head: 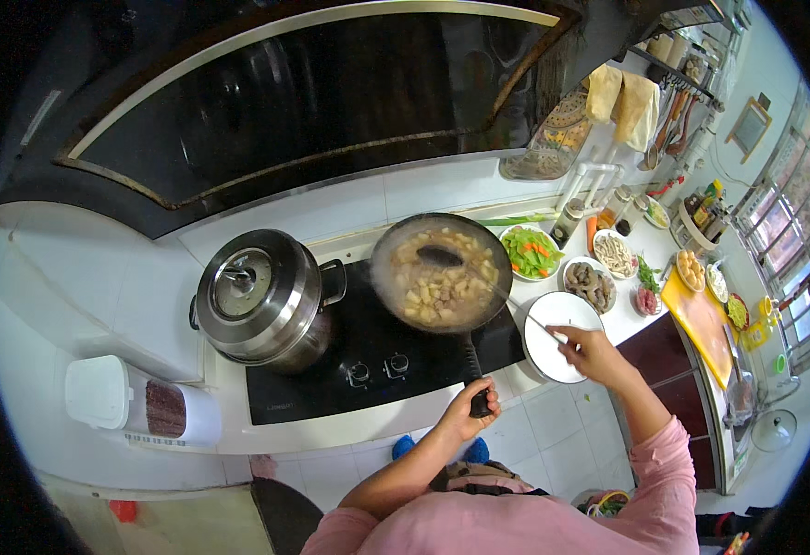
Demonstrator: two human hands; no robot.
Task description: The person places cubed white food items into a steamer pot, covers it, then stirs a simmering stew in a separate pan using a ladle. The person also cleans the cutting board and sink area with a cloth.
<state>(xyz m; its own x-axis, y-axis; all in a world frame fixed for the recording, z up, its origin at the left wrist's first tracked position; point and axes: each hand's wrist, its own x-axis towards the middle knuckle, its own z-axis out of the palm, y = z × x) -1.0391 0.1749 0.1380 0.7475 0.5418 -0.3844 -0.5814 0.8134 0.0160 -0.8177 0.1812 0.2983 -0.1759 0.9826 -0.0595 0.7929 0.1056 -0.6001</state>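
Note:
My left hand [471,406] grips the black handle [473,361] of a dark wok [500,277] on the black gas cooktop [294,399]. Steaming diced pieces [439,298], pale and brownish, sit in liquid inside it. With my right hand [588,354] I hold the thin handle of a ladle or spatula [530,316]. Its dark head [439,256] rests over the food in the far half of the wok. Below my right hand is a white round plate or bowl [557,312] at the counter's edge.
A lidded steel steamer pot [294,291] stands left of the wok. Right lie plates of sliced greens with carrot [531,252], shrimp [588,283] and mushroom strips [613,253]. Farther right is a yellow-edged cutting board [700,319] with a knife. The range hood [321,104] overhangs the stove.

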